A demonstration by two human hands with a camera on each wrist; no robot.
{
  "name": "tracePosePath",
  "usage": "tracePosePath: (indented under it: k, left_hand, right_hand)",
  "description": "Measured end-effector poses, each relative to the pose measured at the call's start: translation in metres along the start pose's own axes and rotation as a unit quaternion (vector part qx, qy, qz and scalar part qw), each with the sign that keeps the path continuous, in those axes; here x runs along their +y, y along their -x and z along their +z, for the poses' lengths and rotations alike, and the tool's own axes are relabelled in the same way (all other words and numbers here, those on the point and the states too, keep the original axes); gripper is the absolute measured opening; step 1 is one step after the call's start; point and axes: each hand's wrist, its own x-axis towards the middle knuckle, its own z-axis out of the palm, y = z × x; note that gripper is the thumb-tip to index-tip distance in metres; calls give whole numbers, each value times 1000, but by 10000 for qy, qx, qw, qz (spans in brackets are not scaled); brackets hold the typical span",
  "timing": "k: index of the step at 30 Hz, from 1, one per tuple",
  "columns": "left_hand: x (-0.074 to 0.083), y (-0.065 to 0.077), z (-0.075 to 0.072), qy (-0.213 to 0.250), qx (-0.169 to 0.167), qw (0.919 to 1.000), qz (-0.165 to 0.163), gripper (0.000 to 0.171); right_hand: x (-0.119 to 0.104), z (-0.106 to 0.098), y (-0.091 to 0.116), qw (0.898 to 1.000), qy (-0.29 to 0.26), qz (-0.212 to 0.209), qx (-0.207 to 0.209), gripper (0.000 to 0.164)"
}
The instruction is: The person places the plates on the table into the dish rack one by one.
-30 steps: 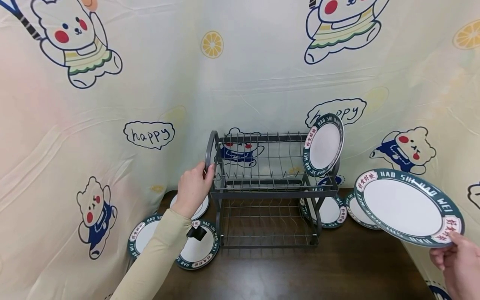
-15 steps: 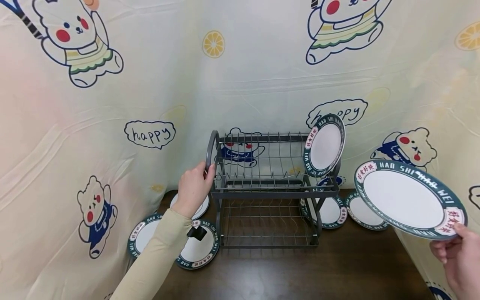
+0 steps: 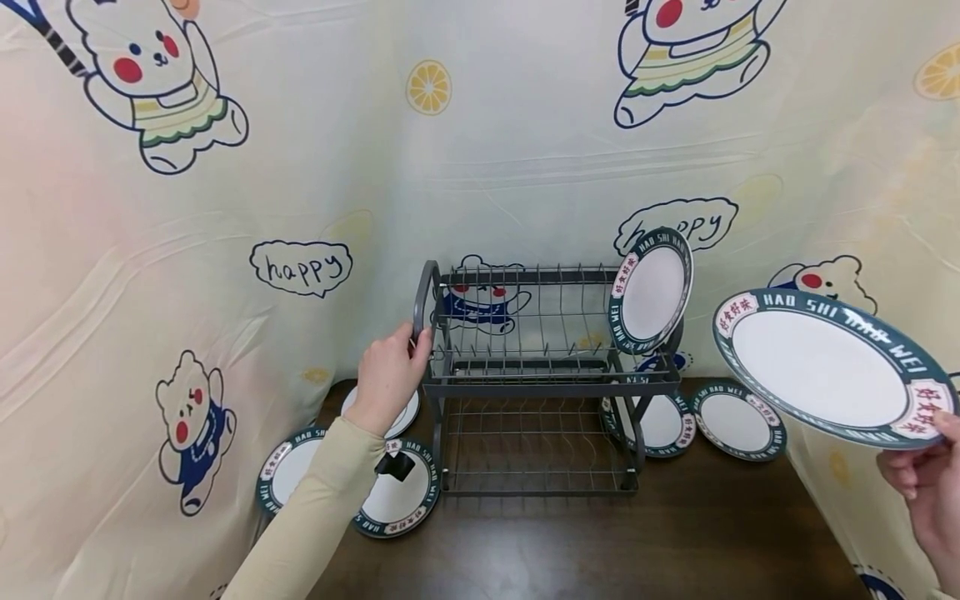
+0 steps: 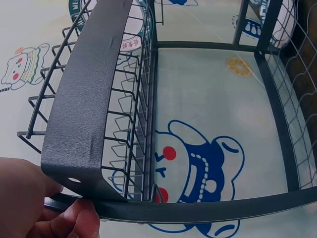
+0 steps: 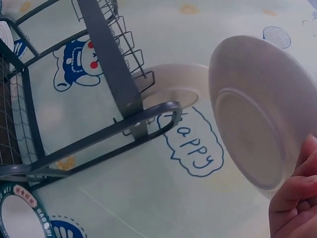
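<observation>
My left hand (image 3: 390, 379) grips the left side frame of a dark two-tier dish rack (image 3: 551, 389); the left wrist view shows its fingers curled round the bar. Out to the right, my right hand (image 3: 926, 483) pinches the rim of a white plate (image 3: 821, 367) with a green lettered border. That plate hangs tilted in the air, apart from the rack, and its pale underside faces the right wrist view. Another such plate (image 3: 651, 292) stands on edge at the right end of the rack's upper tier.
Right of the rack, a plate (image 3: 738, 421) lies on the dark wooden table (image 3: 540, 550), with another plate (image 3: 660, 423) partly behind the rack leg. Several plates, including a front one (image 3: 397, 492), lie at left, partly hidden by my forearm. A printed cloth (image 3: 525, 167) hangs behind.
My right hand has raised the held plate and shifted it slightly right, uncovering more of the plate lying below it. My left hand keeps its grip on the rack.
</observation>
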Motion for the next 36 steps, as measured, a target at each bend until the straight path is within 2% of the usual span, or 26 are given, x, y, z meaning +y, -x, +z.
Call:
tracePosePath:
  k: [4,8,12,15,17,20,22,29,31,33,36]
  left_hand:
    - [0,1,0,38,-18,10000,-40,31]
    - [0,1,-1,45,-6,10000,-38,31]
    - [-1,0,0,30,8,10000,-8,31]
    - [-1,0,0,24,14,10000,5,31]
    - [-1,0,0,21,17,10000,-3,31]
    - [-1,0,1,7,6,10000,-11,31]
    - [-1,0,1,10,-10,10000,-32,31]
    - [-1,0,0,52,-67,9999,-71,30]
    - [-1,0,0,52,-74,9999,-77,30]
    - [-1,0,0,45,-78,9999,-84,30]
    - [0,0,0,36,-79,9999,-82,31]
  right_hand:
    - [-3,5,-7,10000,14,-30,-16,55]
    - [-6,11,-12,9986,488,-78,176,53]
    - [-8,15,-16,10000,-28,-78,47,53]
    - [-10,18,-21,9975,-635,-126,-282,51]
    - [-12,22,-24,9974,-430,-347,-453,50]
    - [-17,29,-29,9919,-727,-465,-935,48]
    - [-21,35,-32,9911,-683,-503,-1026,47]
    - [-27,48,-41,9859,-848,-328,-1406,48]
    - [-27,49,-44,9874,-666,-300,-1403,47]
    - [-29,53,-46,9932,-120,-339,-1105,45]
    - [-31,59,-49,9955,584,-320,-680,43]
